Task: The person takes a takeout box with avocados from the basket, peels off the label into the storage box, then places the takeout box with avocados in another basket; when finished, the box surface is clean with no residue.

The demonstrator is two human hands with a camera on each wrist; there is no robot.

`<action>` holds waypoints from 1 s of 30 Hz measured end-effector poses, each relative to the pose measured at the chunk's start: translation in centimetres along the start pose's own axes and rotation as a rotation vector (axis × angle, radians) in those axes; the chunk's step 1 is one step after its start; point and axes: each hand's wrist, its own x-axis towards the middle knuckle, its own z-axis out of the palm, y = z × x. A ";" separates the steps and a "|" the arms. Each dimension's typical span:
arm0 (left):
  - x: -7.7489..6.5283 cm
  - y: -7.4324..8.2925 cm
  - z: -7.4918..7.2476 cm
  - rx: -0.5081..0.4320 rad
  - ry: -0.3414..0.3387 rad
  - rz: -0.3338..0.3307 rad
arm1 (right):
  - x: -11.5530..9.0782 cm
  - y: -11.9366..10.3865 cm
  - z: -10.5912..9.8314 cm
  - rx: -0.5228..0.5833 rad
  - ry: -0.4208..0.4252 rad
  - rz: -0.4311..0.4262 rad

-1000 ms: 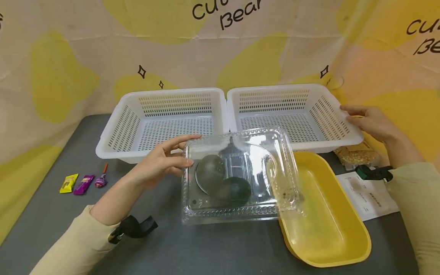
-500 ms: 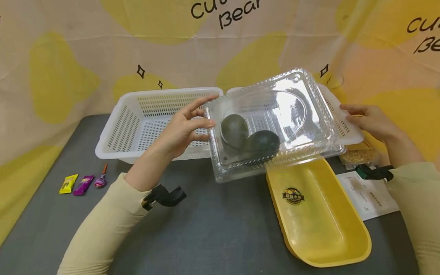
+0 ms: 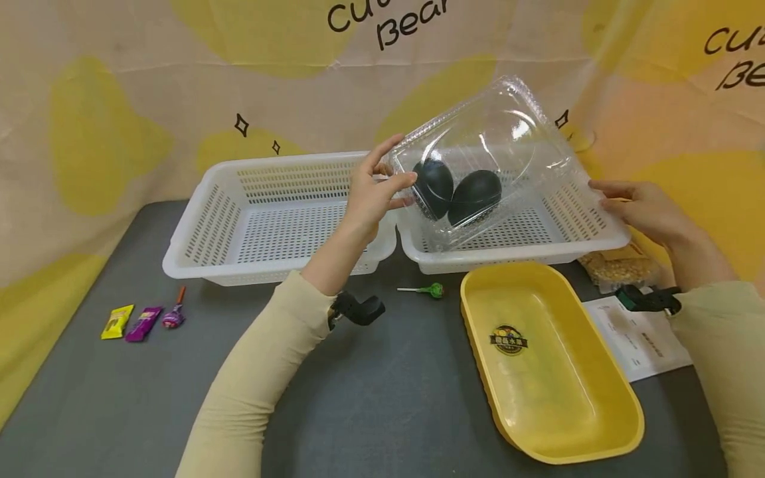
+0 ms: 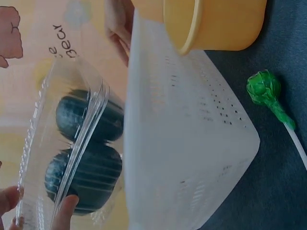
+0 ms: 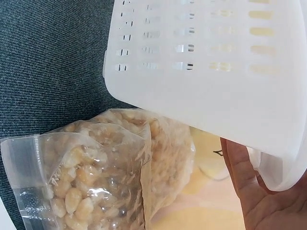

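Note:
My left hand [image 3: 372, 196] pinches the left edge of a clear plastic clamshell box [image 3: 518, 143]. Inside lie two dark green, oval, avocado-like fruits [image 3: 475, 198], both toward the held side. The box hangs tilted above the right white basket [image 3: 603, 232], its far right corner raised. In the left wrist view, thumb and fingers [image 4: 67, 208] hold the box's edge beside the fruits [image 4: 88, 177]. At the basket's right end, my right hand [image 3: 648, 209] grips the rim; the right wrist view shows that hand [image 5: 256, 194] with its fingers under the rim.
A second white basket [image 3: 191, 245] adjoins on the left. In front stand a yellow tray [image 3: 556, 392] and a green lollipop [image 3: 435, 290]. Two small candy packets [image 3: 143, 324] and a purple lollipop [image 3: 173, 318] lie left. A bag of kernels [image 3: 618, 267] and white packet [image 3: 645, 338] lie right.
My left hand has carried the clamshell box up, away and to the right, tilting it over the right basket. The green lollipop has come into view. My right hand stays on the rim.

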 end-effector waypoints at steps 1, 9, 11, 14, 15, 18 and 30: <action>0.3 -0.2 0.3 0.004 0.015 0.004 | 0.1 0.0 0.1 0.005 0.002 -0.003; 2.2 -2.2 2.1 0.205 0.071 0.052 | 0.3 0.1 0.4 0.031 0.025 -0.045; 2.5 -2.8 2.5 0.243 0.061 0.056 | 0.2 0.1 0.4 0.025 0.024 -0.043; 2.6 -3.5 3.0 0.304 0.038 0.058 | 0.1 0.0 0.4 0.011 0.027 -0.036; 2.6 -3.7 3.2 0.342 0.033 0.071 | 0.1 0.0 0.4 0.008 0.027 -0.033; 2.4 -4.0 3.6 0.477 0.013 0.083 | 0.1 0.0 0.4 -0.011 0.028 -0.023; 2.7 -4.4 4.5 0.711 -0.018 0.045 | 0.3 0.3 0.6 0.002 0.041 -0.021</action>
